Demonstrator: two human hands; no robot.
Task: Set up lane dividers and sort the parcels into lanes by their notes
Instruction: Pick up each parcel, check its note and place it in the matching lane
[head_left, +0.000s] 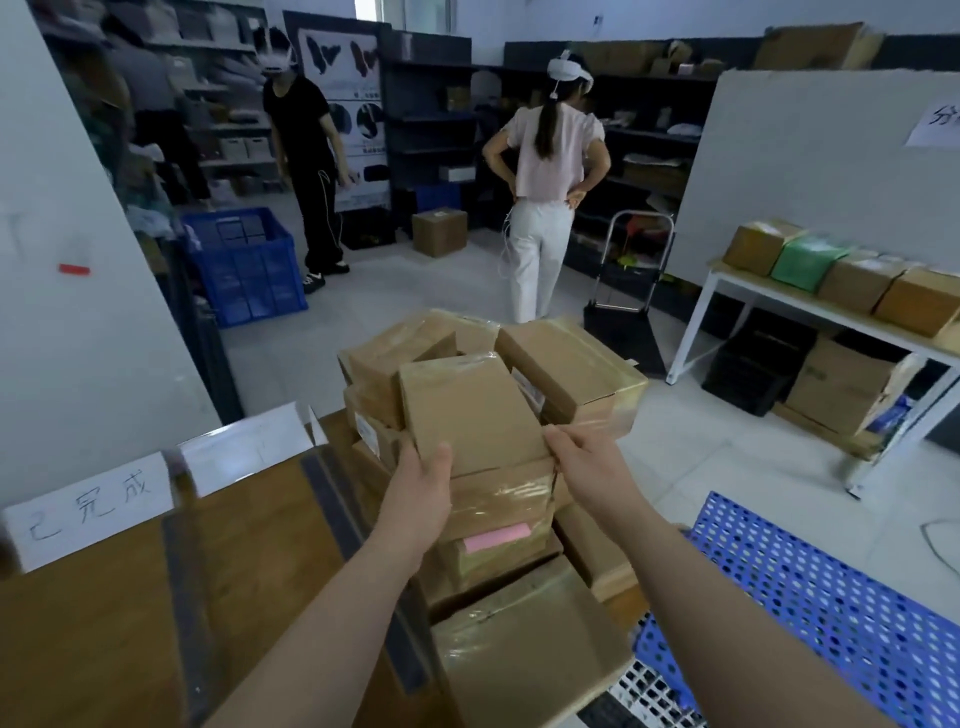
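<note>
Left hand (423, 493) and right hand (582, 467), fingers clamped on the flat brown cardboard parcel (467, 410) atop the parcel pile (566, 364). Dark strip dividers (332, 499) are laid left of the pile; sorting looks mostly left.

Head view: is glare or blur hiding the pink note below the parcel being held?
Head view: the pink paper note is fairly sharp, yet no writing is legible; glare streaks the clear tape on the brown cardboard parcel gripped by the left hand and right hand; far dark shelves look soft.
</note>
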